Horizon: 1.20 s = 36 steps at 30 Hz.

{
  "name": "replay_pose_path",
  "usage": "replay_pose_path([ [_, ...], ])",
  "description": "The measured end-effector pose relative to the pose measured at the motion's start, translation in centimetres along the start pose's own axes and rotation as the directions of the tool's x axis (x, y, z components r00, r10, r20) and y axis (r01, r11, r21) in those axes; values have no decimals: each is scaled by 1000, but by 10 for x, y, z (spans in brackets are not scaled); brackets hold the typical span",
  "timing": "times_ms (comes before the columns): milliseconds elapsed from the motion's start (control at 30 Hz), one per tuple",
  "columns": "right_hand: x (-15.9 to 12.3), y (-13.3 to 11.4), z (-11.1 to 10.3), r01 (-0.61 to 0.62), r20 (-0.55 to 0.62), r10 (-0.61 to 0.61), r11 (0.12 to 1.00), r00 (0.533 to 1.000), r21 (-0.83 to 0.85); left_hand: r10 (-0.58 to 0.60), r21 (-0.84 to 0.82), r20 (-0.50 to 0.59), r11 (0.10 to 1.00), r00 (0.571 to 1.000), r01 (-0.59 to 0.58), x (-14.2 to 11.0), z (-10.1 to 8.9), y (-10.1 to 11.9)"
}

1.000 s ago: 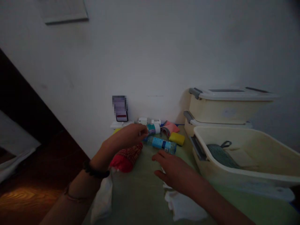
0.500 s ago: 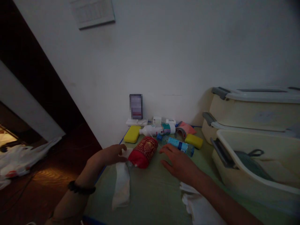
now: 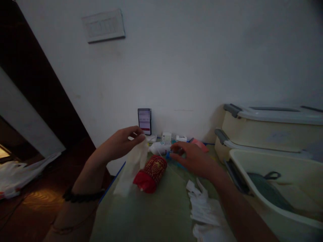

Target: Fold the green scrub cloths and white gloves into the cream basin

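Observation:
My left hand (image 3: 130, 137) pinches the top end of a white strip, seemingly tissue paper (image 3: 130, 171), which hangs down onto the green tabletop. Just right of the strip lies a red package with gold print (image 3: 152, 171), touched by neither hand. My right hand (image 3: 190, 156) is over a lying clear bottle with a blue cap (image 3: 168, 155). Its thumb and forefinger are curved and apart near the cap; most of the bottle is hidden beneath the hand. Behind the package a white bottle (image 3: 157, 148) lies on its side.
Crumpled white paper (image 3: 204, 208) lies at the front right. Cream storage boxes (image 3: 267, 132) are stacked at right, behind an uncovered bin (image 3: 239, 161) holding a green item. A phone (image 3: 144, 121) leans against the wall. A pink cloth (image 3: 200, 145) lies at the back.
My left hand has taken hold of the white strip and raised its end. My right hand has moved back and left towards the blue cap. The view has tilted up slightly.

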State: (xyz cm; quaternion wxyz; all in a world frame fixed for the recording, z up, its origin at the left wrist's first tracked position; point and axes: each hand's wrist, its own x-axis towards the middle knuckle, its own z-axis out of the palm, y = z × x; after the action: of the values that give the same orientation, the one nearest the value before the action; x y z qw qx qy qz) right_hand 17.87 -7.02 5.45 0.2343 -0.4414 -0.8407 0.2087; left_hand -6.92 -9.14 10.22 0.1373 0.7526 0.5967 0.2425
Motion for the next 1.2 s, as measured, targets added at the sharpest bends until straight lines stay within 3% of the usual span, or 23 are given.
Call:
replay_pose_path([
  [67,5,1,-11,-6,-43,8,999,999,39,93,-255,-99,960,991,-116,13,6,19],
  [167,3,6,-25,-46,-48,55,986,997,161,56,-534,-254,824,966,-188,29,18,48],
  [233,-1,9,-32,-94,-10,99,965,995,245,48,-602,-331,758,942,-250,35,26,63],
  [333,-8,5,-40,-82,59,68,955,996,286,-11,-671,-427,674,904,-309,39,34,77],
  [467,-14,-10,-45,-45,-77,61,978,995,202,-16,-715,-445,609,895,-344,45,42,78],
  [600,-24,-21,-54,-75,-158,100,986,982,152,-27,-690,-481,627,876,-360,49,44,71],
  [767,-47,-22,-78,-95,-224,158,959,962,268,-11,-664,-472,662,882,-347,47,43,65],
  [900,-55,-18,-90,-63,-248,134,960,960,273,72,-620,-358,727,931,-295,47,45,63],
  [1000,-51,-12,-90,-49,-236,92,982,967,180,170,-465,-259,841,951,-277,46,49,65],
  [1100,-46,-7,-86,-13,-235,58,983,970,185,282,-234,-256,910,925,-343,40,50,72],
  [1200,-43,-3,-83,22,-242,29,978,970,209,420,-99,-249,886,873,-454,29,50,82],
])
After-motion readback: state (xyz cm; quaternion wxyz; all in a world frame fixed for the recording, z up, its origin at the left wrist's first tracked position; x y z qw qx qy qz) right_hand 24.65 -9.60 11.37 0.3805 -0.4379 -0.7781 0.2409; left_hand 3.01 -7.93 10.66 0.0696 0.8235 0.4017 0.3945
